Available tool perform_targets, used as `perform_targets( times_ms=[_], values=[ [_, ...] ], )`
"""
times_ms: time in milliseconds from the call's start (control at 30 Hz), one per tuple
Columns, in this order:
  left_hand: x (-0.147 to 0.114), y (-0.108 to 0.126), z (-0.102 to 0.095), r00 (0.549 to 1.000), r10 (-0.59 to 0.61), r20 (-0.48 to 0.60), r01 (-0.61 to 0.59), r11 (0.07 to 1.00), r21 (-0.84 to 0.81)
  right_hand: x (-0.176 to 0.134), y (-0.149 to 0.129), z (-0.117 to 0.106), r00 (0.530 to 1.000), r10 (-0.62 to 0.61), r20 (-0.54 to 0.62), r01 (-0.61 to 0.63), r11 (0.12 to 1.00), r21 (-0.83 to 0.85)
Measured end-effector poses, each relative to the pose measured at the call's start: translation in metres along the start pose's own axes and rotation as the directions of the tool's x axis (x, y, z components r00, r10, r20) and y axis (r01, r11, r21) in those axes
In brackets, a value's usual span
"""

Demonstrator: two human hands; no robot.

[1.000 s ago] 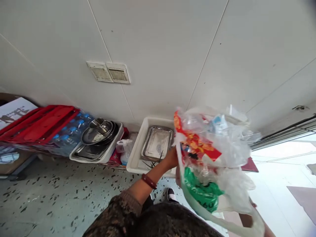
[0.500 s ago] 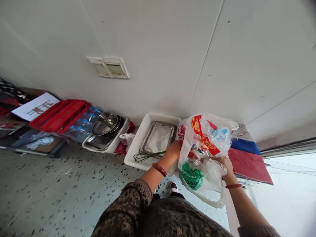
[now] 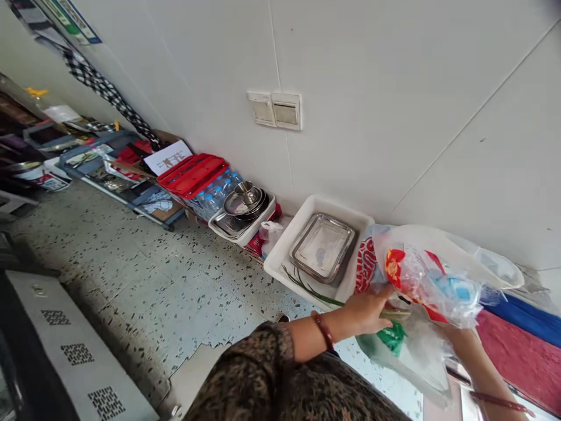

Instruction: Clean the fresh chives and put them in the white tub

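Observation:
My left hand point(image 3: 366, 311) is closed around long green stalks, which look like scallions point(image 3: 313, 291). Their thin leaves trail left over a white tub point(image 3: 274, 263), and a pale end pokes out between thumb and fingers. A shallow metal tray point(image 3: 323, 248) lies inside that tub. To the right, a white rimmed container point(image 3: 495, 272) is filled with clear, red and green plastic bags point(image 3: 421, 280). My left fingers reach over these bags. My right hand point(image 3: 456, 333) is at their right side, its fingers hidden behind clear plastic.
Left of the tub stand a smaller white tray point(image 3: 223, 228) with metal dishes, bottled water point(image 3: 214, 199) and red plastic lids point(image 3: 193, 175). Red and blue cloths point(image 3: 521, 345) lie at right. A grey metal cabinet point(image 3: 65, 333) is at lower left, and the wall point(image 3: 350, 105) rises behind.
My view has swung left, so more floor and shelving show. My left hand has moved further over the bags, drawing the stalks right across the tub's near edge.

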State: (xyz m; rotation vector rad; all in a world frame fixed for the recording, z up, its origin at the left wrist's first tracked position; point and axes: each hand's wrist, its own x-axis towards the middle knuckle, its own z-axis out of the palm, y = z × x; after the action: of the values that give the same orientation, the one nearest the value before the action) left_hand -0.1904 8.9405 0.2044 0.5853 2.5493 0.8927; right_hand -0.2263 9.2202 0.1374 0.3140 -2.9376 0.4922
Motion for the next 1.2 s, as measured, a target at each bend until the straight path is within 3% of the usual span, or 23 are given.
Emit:
perform_targets(
  times_ms=[133,200,233,333,400,467,633,700,767,867,933,1000,1067,1133,1200],
  values=[
    [0.041,-0.007,0.019,0.995,-0.081,0.058,0.074,0.991,0.107,-0.027,-0.011,-0.037,0.982,0.168,0.086,-0.17,0.985,0.014],
    [0.054,-0.008,0.02,0.984,-0.127,0.126,0.108,0.983,0.145,-0.041,-0.031,-0.055,0.888,0.459,0.014,-0.459,0.884,0.085],
    [0.058,-0.007,0.019,0.98,-0.138,0.145,0.114,0.98,0.161,-0.045,-0.046,-0.06,0.866,0.498,-0.033,-0.489,0.86,0.145],
    [0.058,-0.004,0.012,0.982,-0.126,0.138,0.101,0.979,0.176,-0.033,-0.095,-0.052,0.936,0.351,0.038,-0.343,0.88,0.328],
    [0.046,0.0,0.006,0.991,-0.092,0.099,0.073,0.981,0.182,-0.01,-0.115,-0.032,0.944,0.312,0.109,-0.33,0.89,0.316],
    [0.026,0.004,-0.003,0.999,-0.037,0.011,0.034,0.981,0.19,0.015,-0.119,-0.011,0.926,0.354,0.129,-0.377,0.879,0.292],
    [-0.046,0.001,-0.043,0.985,0.001,-0.172,0.031,0.983,0.184,0.05,-0.089,0.019,0.883,0.435,0.175,-0.447,0.894,0.035],
    [-0.076,-0.015,-0.066,0.961,-0.05,-0.273,0.087,0.989,0.123,0.054,-0.081,0.026,0.845,0.458,0.275,-0.462,0.885,-0.054],
    [-0.102,-0.042,-0.089,0.882,-0.188,-0.432,0.202,0.979,-0.012,0.056,-0.076,0.03,0.819,0.463,0.339,-0.462,0.883,-0.089],
    [-0.131,-0.096,-0.113,0.677,-0.441,-0.59,0.443,0.884,-0.151,0.055,-0.071,0.027,0.828,0.444,0.343,-0.445,0.892,-0.08],
    [-0.142,-0.132,-0.122,0.578,-0.478,-0.662,0.53,0.836,-0.141,0.05,-0.068,0.015,0.84,0.439,0.319,-0.443,0.894,-0.064],
    [-0.146,-0.162,-0.126,0.551,-0.533,-0.642,0.605,0.785,-0.132,0.039,-0.069,-0.002,0.867,0.41,0.284,-0.429,0.903,0.005],
    [-0.145,-0.184,-0.129,0.557,-0.594,-0.58,0.66,0.741,-0.124,0.024,-0.075,-0.021,0.901,0.375,0.216,-0.407,0.905,0.126],
    [-0.139,-0.2,-0.131,0.602,-0.627,-0.495,0.67,0.733,-0.113,0.007,-0.091,-0.038,0.908,0.416,0.058,-0.418,0.882,0.218],
    [-0.131,-0.212,-0.134,0.661,-0.624,-0.416,0.636,0.761,-0.131,-0.005,-0.117,-0.047,0.874,0.471,-0.122,-0.425,0.861,0.279]
  ],
)
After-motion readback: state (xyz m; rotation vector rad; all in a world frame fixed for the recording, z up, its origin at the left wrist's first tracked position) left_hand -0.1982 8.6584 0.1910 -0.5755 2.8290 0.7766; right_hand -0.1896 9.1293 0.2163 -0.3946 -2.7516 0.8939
